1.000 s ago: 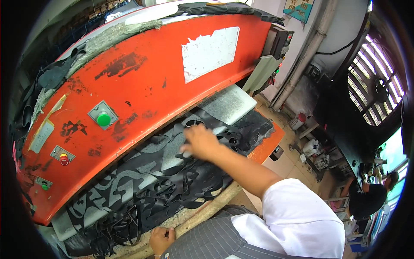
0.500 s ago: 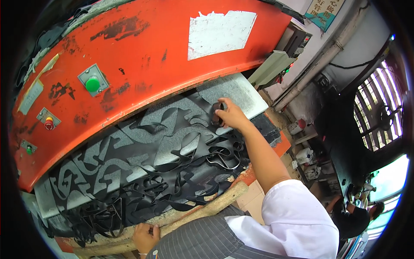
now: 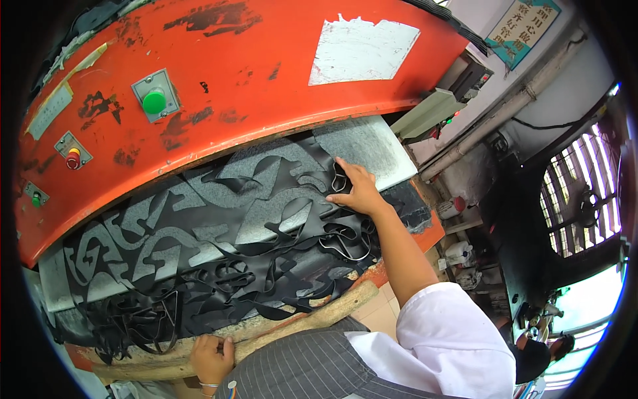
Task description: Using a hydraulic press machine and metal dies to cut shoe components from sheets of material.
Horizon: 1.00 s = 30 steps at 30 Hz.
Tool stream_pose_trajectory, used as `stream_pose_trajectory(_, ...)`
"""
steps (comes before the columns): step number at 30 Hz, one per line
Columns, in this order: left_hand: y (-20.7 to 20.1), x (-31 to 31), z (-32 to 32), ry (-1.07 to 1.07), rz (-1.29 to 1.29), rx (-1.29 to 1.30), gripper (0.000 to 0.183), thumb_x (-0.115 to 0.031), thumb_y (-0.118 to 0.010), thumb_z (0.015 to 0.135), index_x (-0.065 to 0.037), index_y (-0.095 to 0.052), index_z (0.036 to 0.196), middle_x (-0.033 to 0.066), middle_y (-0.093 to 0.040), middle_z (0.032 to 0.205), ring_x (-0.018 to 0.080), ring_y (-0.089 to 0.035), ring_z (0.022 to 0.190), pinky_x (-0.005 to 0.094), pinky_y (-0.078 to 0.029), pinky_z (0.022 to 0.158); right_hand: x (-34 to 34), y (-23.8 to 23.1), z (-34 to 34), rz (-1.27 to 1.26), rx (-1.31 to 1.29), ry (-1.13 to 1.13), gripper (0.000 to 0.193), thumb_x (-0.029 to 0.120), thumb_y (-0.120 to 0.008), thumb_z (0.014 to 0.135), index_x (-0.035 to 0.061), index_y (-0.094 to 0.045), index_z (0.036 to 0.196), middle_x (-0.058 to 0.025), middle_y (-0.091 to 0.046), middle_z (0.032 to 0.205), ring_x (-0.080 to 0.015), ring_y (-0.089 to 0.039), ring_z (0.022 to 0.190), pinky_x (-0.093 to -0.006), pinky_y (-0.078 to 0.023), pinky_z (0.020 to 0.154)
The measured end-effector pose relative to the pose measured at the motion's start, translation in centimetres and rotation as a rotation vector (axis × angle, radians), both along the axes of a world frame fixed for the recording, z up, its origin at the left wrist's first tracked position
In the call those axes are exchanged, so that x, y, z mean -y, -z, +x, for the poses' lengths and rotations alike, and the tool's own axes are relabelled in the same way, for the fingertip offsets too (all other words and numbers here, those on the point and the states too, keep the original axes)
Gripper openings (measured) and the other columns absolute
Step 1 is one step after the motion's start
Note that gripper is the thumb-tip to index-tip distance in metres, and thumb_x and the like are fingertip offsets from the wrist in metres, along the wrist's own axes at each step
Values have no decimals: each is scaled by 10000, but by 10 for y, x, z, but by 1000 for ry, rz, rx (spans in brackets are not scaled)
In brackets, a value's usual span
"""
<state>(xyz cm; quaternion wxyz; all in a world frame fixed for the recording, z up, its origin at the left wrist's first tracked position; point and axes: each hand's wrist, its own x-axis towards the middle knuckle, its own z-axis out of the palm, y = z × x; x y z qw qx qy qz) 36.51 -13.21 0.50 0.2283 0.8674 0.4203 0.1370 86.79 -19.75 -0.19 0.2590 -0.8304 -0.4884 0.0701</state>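
Right fingers (image 3: 351, 170) spread around one loop-shaped cutting die (image 3: 339, 179), contact unclear; left fingers (image 3: 203, 346) curled beside one beige rail (image 3: 318, 318).

Off worktop's (image 3: 362, 151) right end: pale wall (image 3: 561, 90), slanting pipe (image 3: 506, 112), teal-bordered poster (image 3: 522, 30), barred window (image 3: 563, 203), long dark table (image 3: 513, 256). Bright daylight, right side. Beige tiled floor (image 3: 379, 312) below worktop's near edge, toward right corner.
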Motion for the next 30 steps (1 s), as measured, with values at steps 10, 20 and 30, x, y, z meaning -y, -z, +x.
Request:
stream_pose_trajectory(10, -7, -6, -2, 49, -74, -59, 149, -145, -712, 762, -52, -628, 683, 66, -587, 665, 246, -582, 639, 356, -455, 566, -1, 0, -4, -17, 84, 24, 994, 482, -826, 626, 211, -374, 1468, -181, -463, 1389, -353, -404, 1283, -492, -247, 1067)
stream_pose_trajectory(20, -30, -162, -64, -424, -40, 874, 446, -120, -567, 950, 11, -470, 1365, 166, -541, 1338, 242, -541, 1215, 342, -408, 1037, -25, -69, -135, 386, 292, -142, 761, 360, -775, 752, 47, -453, 1367, -196, -597, 1184, -374, -540, 1101, -452, -424, 952)
stream_pose_trajectory(30, -78, -289, -201, -674, 361, 798, 614, -155, -503, 951, -18, -263, 1498, 188, -332, 1523, 262, -338, 1396, 327, -249, 1117, -129, -155, -267, 493, -134, -129, 523, 373, -671, 862, 85, -419, 1218, -129, -667, 874, -379, -653, 796, -484, -504, 682)
